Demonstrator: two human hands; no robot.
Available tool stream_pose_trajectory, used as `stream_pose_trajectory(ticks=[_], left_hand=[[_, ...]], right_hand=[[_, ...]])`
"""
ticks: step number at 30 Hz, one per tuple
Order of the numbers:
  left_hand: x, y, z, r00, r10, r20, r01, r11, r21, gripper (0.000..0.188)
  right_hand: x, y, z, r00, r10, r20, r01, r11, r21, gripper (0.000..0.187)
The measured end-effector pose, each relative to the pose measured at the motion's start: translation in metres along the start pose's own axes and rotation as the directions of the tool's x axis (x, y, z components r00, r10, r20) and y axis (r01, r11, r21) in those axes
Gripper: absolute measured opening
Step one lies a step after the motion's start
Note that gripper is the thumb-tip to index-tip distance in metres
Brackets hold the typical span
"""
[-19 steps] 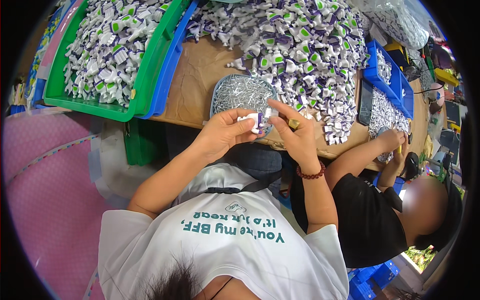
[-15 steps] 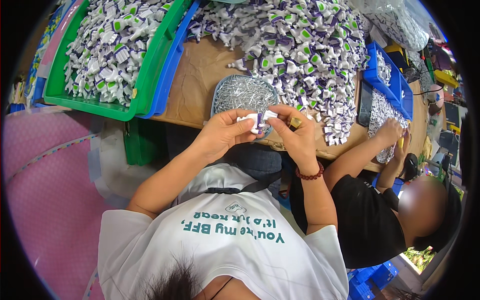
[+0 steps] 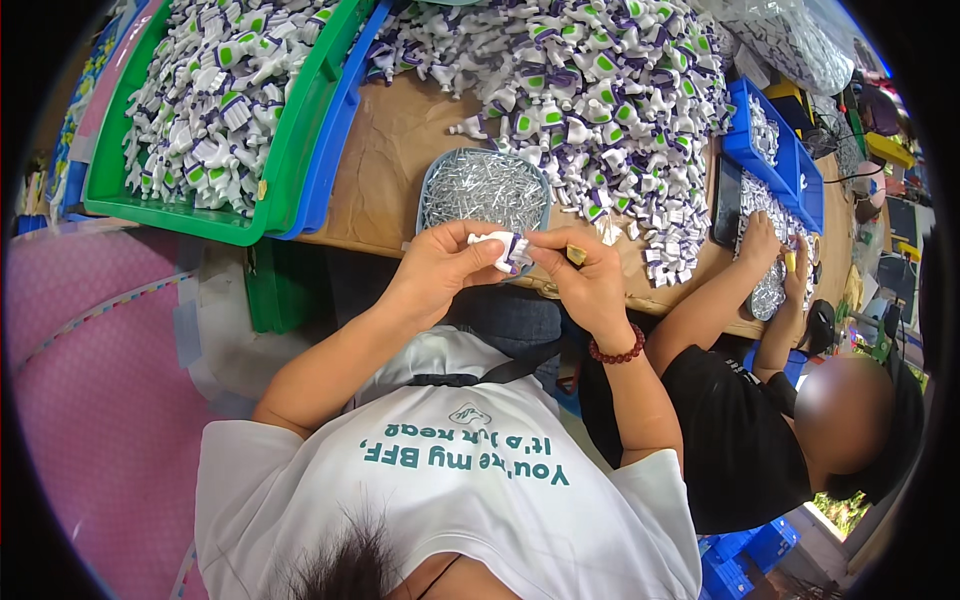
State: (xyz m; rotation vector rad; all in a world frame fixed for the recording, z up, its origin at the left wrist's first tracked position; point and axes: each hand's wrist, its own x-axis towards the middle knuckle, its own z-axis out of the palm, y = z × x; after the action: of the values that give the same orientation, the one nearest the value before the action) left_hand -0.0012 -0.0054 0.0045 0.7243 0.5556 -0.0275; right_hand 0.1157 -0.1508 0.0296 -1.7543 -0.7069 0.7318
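Note:
My left hand point(image 3: 437, 268) pinches a white and purple toy figure part point(image 3: 490, 243) between thumb and fingers. From the other side, my right hand point(image 3: 590, 283) closes its thumb and forefinger on a small white piece point(image 3: 522, 256) pressed against the figure part. My fingertips partly cover where the two meet. A yellowish wrap point(image 3: 576, 255) is around a finger of my right hand. Both hands are over the near edge of a grey-blue tub point(image 3: 423, 205), which holds many thin silvery pins point(image 3: 487, 190).
Beyond the tub, a heap of white, purple and green toy parts point(image 3: 600, 110) covers the brown table point(image 3: 375, 160). A green bin point(image 3: 275, 190) of similar parts stands left. On the right are blue trays point(image 3: 745, 150) and a co-worker's hands point(image 3: 775, 250) over small silvery and white pieces.
My right hand has moved slightly left, bringing the small white piece against the figure part. The co-worker's hands have shifted a little left and apart.

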Motion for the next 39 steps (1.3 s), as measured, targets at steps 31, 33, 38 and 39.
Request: stream_pose_trajectory(ticks=[31,33,38,39], left_hand=[[-0.010,0.010,-0.007,0.981,-0.156,0.115,0.134,0.975,0.178,0.037],[-0.012,0.009,-0.006,0.982,-0.160,0.097,0.140,0.973,0.186,0.037],[-0.017,0.001,-0.004,0.988,-0.018,0.153,-0.043,0.922,0.384,0.044],[-0.017,0.001,-0.006,0.984,0.002,0.177,-0.083,0.891,0.447,0.045]], right_hand=[[-0.014,-0.028,0.010,0.909,0.020,0.416,0.037,0.991,-0.130,0.056],[-0.014,-0.024,0.014,0.903,0.033,0.428,0.012,0.995,-0.103,0.061],[-0.014,-0.020,0.017,0.894,0.071,0.442,-0.045,0.997,-0.069,0.062],[-0.014,-0.020,0.016,0.893,0.068,0.445,-0.044,0.997,-0.065,0.062]])
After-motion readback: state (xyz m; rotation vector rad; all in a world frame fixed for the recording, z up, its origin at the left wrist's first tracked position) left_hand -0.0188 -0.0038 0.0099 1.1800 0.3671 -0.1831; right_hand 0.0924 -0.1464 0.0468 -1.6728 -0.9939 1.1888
